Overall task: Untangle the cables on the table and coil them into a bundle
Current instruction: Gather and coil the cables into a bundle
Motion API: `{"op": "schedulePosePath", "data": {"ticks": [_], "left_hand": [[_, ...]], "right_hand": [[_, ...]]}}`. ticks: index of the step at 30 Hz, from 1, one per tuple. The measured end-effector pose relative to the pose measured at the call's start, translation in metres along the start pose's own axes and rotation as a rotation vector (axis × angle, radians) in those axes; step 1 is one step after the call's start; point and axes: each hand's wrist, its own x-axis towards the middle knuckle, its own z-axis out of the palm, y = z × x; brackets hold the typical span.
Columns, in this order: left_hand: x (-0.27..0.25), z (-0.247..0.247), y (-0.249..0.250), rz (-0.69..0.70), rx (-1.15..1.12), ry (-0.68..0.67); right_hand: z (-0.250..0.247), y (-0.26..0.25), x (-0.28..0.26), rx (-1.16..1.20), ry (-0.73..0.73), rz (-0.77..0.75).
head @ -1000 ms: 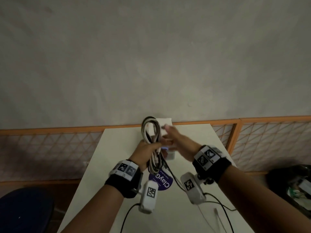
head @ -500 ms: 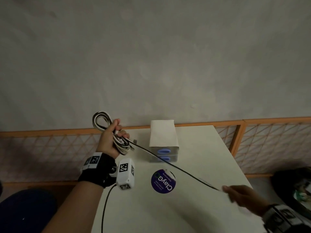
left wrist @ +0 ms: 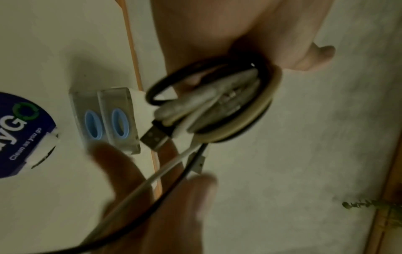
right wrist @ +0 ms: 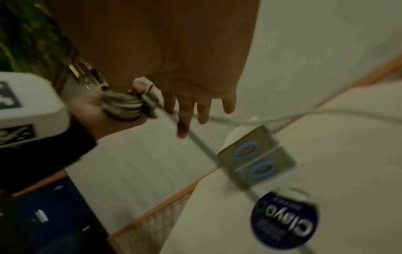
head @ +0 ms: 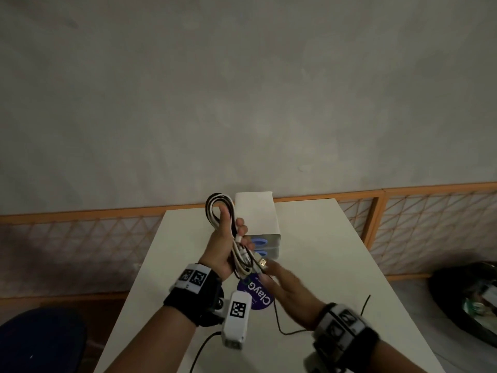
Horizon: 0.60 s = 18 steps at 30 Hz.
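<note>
My left hand (head: pixel 233 234) grips a coiled bundle of black and white cables (head: pixel 240 254) upright above the white table (head: pixel 322 254), its top loop (head: pixel 215 208) over the thumb. A USB plug (head: pixel 262 263) sticks out at the bundle's lower end. My right hand (head: pixel 270 274) reaches in just below that plug with straight fingers (right wrist: pixel 185 118) lying against a loose strand. A black cable tail (head: pixel 360 310) trails on the table by my right wrist. In the left wrist view the bundle (left wrist: pixel 239 110) and the plug (left wrist: pixel 154 137) show close up.
Two stacked white boxes with blue ovals (head: pixel 258 219) stand just behind the bundle. A round purple sticker (head: pixel 259 294) lies on the table under my hands. An orange lattice railing (head: pixel 403 211) runs behind; a dark bin (head: pixel 468 300) sits at right and a blue seat (head: pixel 40 340) at left.
My right hand, which had drawn the black cable taut out to the right, has come back to the bundle. My left hand has moved the bundle from the left to the centre.
</note>
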Motion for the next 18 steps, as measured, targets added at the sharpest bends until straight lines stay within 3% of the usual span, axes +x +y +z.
{"op": "schedulePosePath", "data": {"ticks": [3,6,9,12,15,18], "left_hand": [[0.000,0.004,0.007,0.062,-0.041,0.032],[0.005,-0.007,0.016,0.139,-0.054,0.160],[0.011,-0.022,0.015,0.149,-0.049,0.320],[0.014,-0.030,-0.001,0.160,0.122,0.440],[0.010,-0.024,-0.022,0.129,0.394,0.377],[-0.007,-0.004,-0.034,0.072,0.502,0.173]], "right_hand": [[0.014,-0.010,0.003,0.180,0.059,0.004],[0.005,-0.006,-0.004,-0.093,0.060,-0.051],[-0.015,-0.013,-0.007,-0.432,-0.132,-0.066],[-0.029,-0.037,-0.001,-0.704,-0.293,-0.138],[-0.032,-0.068,0.011,-0.932,-0.447,-0.245],[-0.042,-0.096,0.026,-0.891,-0.474,-0.407]]}}
